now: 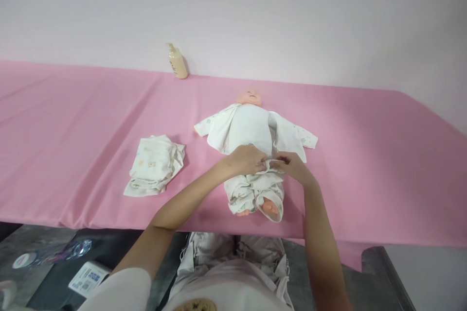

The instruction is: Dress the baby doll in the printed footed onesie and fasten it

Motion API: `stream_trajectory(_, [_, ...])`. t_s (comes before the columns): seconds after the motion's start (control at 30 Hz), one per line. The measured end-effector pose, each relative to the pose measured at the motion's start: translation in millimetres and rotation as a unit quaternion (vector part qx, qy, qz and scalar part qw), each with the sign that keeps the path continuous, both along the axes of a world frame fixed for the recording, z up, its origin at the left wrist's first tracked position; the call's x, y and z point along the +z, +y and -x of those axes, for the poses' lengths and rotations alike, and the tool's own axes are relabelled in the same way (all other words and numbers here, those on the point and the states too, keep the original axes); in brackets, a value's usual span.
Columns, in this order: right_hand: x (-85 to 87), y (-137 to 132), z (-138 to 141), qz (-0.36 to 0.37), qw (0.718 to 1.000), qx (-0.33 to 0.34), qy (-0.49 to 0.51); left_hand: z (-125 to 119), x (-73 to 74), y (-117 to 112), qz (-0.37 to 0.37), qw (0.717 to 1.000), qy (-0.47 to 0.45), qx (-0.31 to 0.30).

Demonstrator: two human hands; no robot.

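Note:
A baby doll lies on its back on the pink table cover, head away from me, feet toward the near edge. It wears a white open jacket and white trousers. My left hand and my right hand meet at the doll's waist. Both have their fingers pinched on the waistband of the trousers. The doll's bare feet show at the trouser cuffs.
A folded white printed cloth lies left of the doll. A cream pump bottle stands at the back by the wall. Below the near table edge are a dark floor, a clear plastic bottle and a labelled box.

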State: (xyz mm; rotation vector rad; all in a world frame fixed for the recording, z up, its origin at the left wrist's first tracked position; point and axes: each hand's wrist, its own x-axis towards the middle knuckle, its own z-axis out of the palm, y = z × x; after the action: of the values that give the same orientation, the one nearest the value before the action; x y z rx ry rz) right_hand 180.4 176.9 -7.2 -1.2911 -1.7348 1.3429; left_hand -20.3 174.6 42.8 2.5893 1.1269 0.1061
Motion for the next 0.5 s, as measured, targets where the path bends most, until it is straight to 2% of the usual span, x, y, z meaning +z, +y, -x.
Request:
stream_trajectory(0.07, [-0.5,0,3,-0.016,0.998,-0.033,0.053,1,0.3,4,0.006,0.999,-0.043,-0.026])
stream_trajectory(0.1, [-1.0,0,4,-0.021,0.996,-0.048,0.076,2,1.6,6,0.033,0.996,-0.068,-0.042])
stream_trajectory(0.17, [-2.3,0,6,-0.023,0.989,-0.083,0.118,5,5.6,11,0.121,0.984,-0.114,-0.066])
stream_trajectory(0.23, [-4.2,1,7,-0.002,0.980,-0.122,0.160,12,10.2,17,0.196,0.968,-0.140,-0.065])
stream_trajectory(0.37, [-7.5,4,4,0.030,0.965,-0.173,0.193,37,15.5,32,0.259,0.960,-0.089,-0.061])
stream_trajectory(0.5, [-9.6,8,2,0.006,0.975,-0.166,0.145,64,12.4,46,0.301,0.950,-0.062,-0.054])
